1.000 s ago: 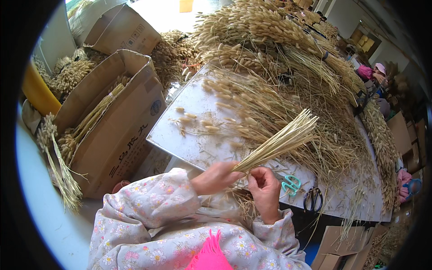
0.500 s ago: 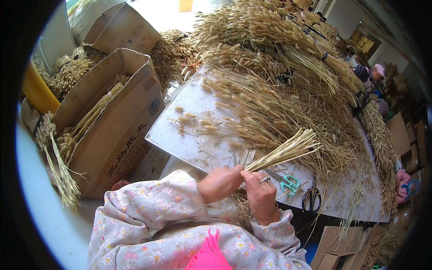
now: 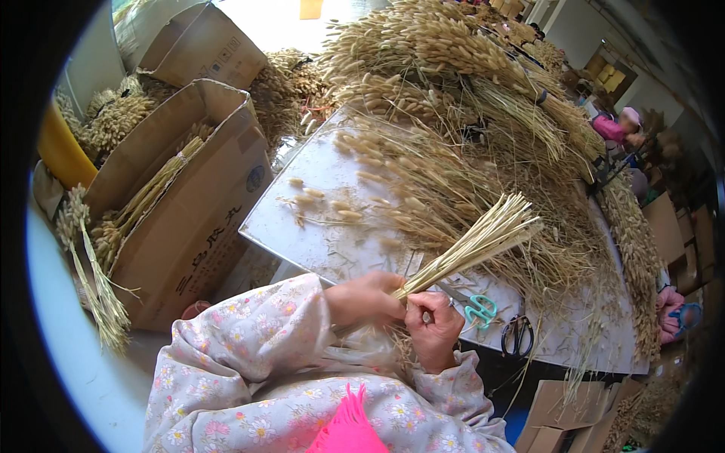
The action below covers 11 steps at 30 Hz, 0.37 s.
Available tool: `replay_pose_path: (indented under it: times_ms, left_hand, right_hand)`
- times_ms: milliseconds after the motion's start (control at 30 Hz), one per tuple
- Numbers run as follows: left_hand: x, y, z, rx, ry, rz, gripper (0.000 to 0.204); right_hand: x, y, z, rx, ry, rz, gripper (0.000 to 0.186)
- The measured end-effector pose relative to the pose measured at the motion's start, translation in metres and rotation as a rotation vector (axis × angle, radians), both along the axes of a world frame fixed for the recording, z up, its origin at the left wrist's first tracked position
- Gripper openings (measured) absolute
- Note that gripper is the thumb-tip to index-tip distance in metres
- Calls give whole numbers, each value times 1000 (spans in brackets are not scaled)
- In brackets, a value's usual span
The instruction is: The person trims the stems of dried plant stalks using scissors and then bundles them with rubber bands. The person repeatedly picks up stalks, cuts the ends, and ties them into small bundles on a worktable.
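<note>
A bundle of dried grass stems (image 3: pixel 479 238) slants up to the right from my left hand (image 3: pixel 368 299), whose fingers are wrapped round its lower part. The cut stem ends fan out at the top; the bundle's other end is hidden behind my hand and sleeve. Close against the bundle, my right hand (image 3: pixel 436 326) is curled into a fist with a ring on one finger. A small dark spot shows between its fingers, and what it grips is unclear. Just beyond it lie teal-handled scissors (image 3: pixel 480 310) and black-handled scissors (image 3: pixel 518 336) on the white table (image 3: pixel 302 241).
Loose fluffy grass heads (image 3: pixel 423 204) cover much of the table, with large bundles (image 3: pixel 445 53) piled at the back. An open cardboard box (image 3: pixel 204 219) holding grass bundles stands at left. Another carton (image 3: pixel 566 408) sits lower right. A person in pink (image 3: pixel 610 127) is far right.
The bundle has tilted more upright. My right hand has turned into a fist and shifted slightly down, while my left hand now wraps further round the stems.
</note>
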State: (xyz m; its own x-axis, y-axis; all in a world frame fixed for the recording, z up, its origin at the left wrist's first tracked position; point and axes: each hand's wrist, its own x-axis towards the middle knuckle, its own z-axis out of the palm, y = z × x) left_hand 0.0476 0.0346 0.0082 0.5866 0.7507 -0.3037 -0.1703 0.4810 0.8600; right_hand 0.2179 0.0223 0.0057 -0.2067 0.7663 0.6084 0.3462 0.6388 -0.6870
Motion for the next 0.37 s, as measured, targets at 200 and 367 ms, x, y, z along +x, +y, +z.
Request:
replay_pose_path:
  times_ms: [200,367]
  left_hand:
    - [-2,-2,-9,-167,-277,42,17]
    - [-3,1,-5,-60,-59,69,26]
  right_hand:
    - [0,-1,-7,-212,216,50,15]
    - [4,14,-26,131,38,53,20]
